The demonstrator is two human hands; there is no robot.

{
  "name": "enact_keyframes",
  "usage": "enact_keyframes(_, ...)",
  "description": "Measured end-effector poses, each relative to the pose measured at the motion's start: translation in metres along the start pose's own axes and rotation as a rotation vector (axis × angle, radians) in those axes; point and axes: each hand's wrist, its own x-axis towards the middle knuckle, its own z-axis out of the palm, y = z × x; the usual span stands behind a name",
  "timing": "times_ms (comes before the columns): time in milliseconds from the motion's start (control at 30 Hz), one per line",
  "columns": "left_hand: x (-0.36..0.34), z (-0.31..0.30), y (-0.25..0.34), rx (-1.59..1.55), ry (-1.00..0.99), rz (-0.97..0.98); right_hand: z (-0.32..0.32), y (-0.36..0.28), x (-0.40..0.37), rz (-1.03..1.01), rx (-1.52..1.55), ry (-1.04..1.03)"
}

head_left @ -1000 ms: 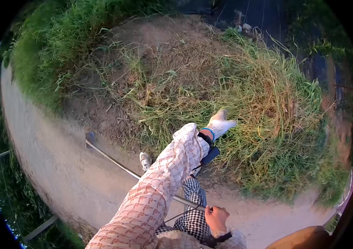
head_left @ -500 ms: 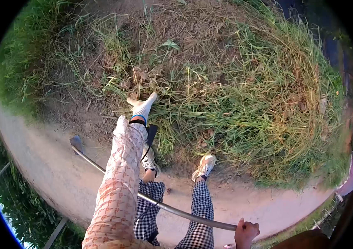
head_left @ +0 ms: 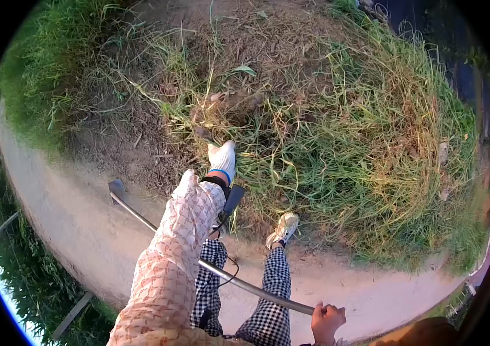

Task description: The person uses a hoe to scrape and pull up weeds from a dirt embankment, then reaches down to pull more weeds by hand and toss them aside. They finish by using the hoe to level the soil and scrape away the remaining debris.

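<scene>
My left hand, in a white glove with a blue cuff, is closed at the near edge of a clump of pulled grass with dry stems and brown bits. Its fingertips are partly hidden among the stems. My bare right hand is wrapped round the end of a long, curved metal handle. The handle runs left beneath my left forearm to a flat metal blade on the pale path.
Cut grass covers the ground ahead and to the right. Taller grass stands at the left. My shoe is at the grass edge on the path. A dark channel lies at the upper right.
My left hand has moved right and slightly down in view, and its spread fingers have closed. The grass clump ahead of it has shifted. My right hand still holds the handle, slightly further left.
</scene>
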Motion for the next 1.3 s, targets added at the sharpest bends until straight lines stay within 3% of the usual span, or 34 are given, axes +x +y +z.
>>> enact_keyframes(67,-0.067,0.037,0.046,-0.266,-0.151,-0.13,-0.007,0.002,-0.005,-0.013,0.021,-0.02)
enact_keyframes(100,-0.097,0.057,0.066,-0.171,-0.186,-0.136,-0.011,-0.002,-0.007,-0.016,0.036,-0.021)
enact_keyframes(133,-0.127,0.081,0.082,0.053,-0.095,-0.205,-0.014,-0.004,-0.011,-0.018,0.048,-0.023)
enact_keyframes(167,-0.162,0.097,0.093,-0.004,-0.233,-0.223,-0.018,-0.003,-0.016,-0.027,0.039,-0.038)
enact_keyframes(233,-0.242,0.126,0.144,0.104,-0.446,-0.232,-0.02,-0.004,-0.017,-0.045,0.027,-0.062)
enact_keyframes(267,-0.268,0.151,0.141,0.111,-0.567,-0.189,-0.019,-0.002,-0.02,-0.059,0.03,-0.057)
enact_keyframes(300,-0.295,0.178,0.147,0.146,-0.611,-0.041,-0.026,-0.005,-0.023,-0.068,0.031,-0.064)
enact_keyframes(433,-0.357,0.211,0.183,-0.108,-0.822,-0.061,-0.035,-0.008,-0.026,-0.109,0.058,-0.037)
enact_keyframes(600,-0.324,0.202,0.154,0.088,-0.642,0.051,-0.036,-0.009,-0.029,-0.136,0.087,-0.063)
enact_keyframes(667,-0.273,0.197,0.15,0.148,-0.601,0.05,-0.034,-0.001,-0.03,-0.148,0.082,-0.098)
enact_keyframes(700,-0.263,0.181,0.162,-0.072,-0.606,0.21,-0.042,-0.003,-0.03,-0.173,0.136,-0.051)
enact_keyframes(733,-0.22,0.195,0.145,0.028,-0.583,0.15,-0.043,-0.002,-0.03,-0.195,0.155,-0.01)
enact_keyframes(767,-0.238,0.172,0.184,0.014,-0.586,0.248,-0.043,0.0,-0.03,-0.227,0.175,0.021)
enact_keyframes(833,-0.256,0.156,0.234,0.207,-0.467,0.189,-0.05,0.001,-0.028,-0.223,0.202,-0.042)
enact_keyframes(900,-0.245,0.168,0.247,0.23,-0.317,0.209,-0.051,0.005,-0.025,-0.228,0.249,-0.069)
enact_keyframes(967,-0.262,0.179,0.259,-0.011,-0.387,0.312,-0.044,0.01,-0.024,-0.251,0.323,-0.038)
enact_keyframes(1033,-0.256,0.206,0.266,0.141,-0.329,0.324,-0.041,0.014,-0.024,-0.278,0.34,-0.038)
enact_keyframes(1133,-0.3,0.246,0.273,0.55,-0.265,0.561,-0.048,0.011,-0.02,-0.297,0.381,-0.042)
enact_keyframes(1200,-0.38,0.245,0.274,0.323,-0.644,0.522,-0.066,0.001,-0.011,-0.316,0.393,-0.022)
enact_keyframes(1233,-0.372,0.267,0.251,0.552,-0.695,0.596,-0.074,-0.005,-0.007,-0.331,0.392,-0.014)
enact_keyframes(1267,-0.398,0.26,0.251,0.654,-0.868,0.603,-0.079,-0.011,0.0,-0.338,0.385,-0.033)
enact_keyframes(1300,-0.404,0.258,0.246,0.689,-1.188,0.502,-0.082,-0.017,0.005,-0.349,0.384,0.007)
